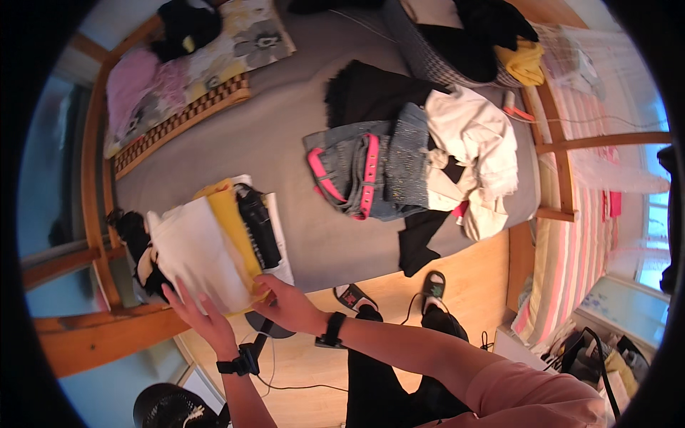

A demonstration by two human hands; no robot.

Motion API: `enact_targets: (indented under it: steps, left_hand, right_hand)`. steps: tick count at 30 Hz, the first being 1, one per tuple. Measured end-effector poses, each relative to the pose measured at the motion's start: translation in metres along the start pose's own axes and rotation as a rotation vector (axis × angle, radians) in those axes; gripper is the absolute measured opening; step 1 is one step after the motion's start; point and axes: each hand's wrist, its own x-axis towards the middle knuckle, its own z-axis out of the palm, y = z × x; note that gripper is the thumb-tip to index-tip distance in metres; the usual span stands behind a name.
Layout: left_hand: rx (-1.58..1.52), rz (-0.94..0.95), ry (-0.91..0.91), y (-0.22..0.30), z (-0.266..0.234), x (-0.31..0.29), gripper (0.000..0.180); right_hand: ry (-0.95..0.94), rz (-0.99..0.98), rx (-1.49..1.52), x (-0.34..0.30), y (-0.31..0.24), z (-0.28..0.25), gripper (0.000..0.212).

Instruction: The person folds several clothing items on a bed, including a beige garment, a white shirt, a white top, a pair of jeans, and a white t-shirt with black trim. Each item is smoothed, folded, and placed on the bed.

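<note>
A folded white cloth garment lies at the lower left of the frame, on top of a pile near the edge of a bed spread with a plain grey sheet. Its long axis slants from upper left to lower right, and its lower end points toward both hands. From the grip it lies straight up the frame.

The left hand is at the garment's lower left edge, its grip open with fingers spread, holding nothing visible; whether the fingertips touch the cloth is unclear. The right hand is at the lower right corner, fingers bent against a folded bright yellow garment; whether its grip has pinched the cloth cannot be told. The left hand is nearer the white garment, the right nearer the yellow one.

A folded black garment lies just right of the yellow, and a crumpled black lacy garment bounds the left side. Below that, a brown wooden bed rail limits movement. Rightward, grey sheet gives open room up to a blue denim garment with hot-pink straps at centre. The bed's front edge runs close beneath the pile.
</note>
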Motion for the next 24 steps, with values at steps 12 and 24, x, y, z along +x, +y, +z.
enact_targets:
  steps: [12,24]
  left_hand:
    - [0.087,0.023,-0.078,0.074,0.024,0.004,0.054]
    - [-0.641,-0.021,-0.633,0.426,0.223,-0.073,0.045]
  right_hand:
    - [1.327,-0.019,-1.277,-0.12,0.076,-0.517,0.078]
    - [1.201,-0.383,-1.03,-0.078,-0.024,-0.652,0.023]
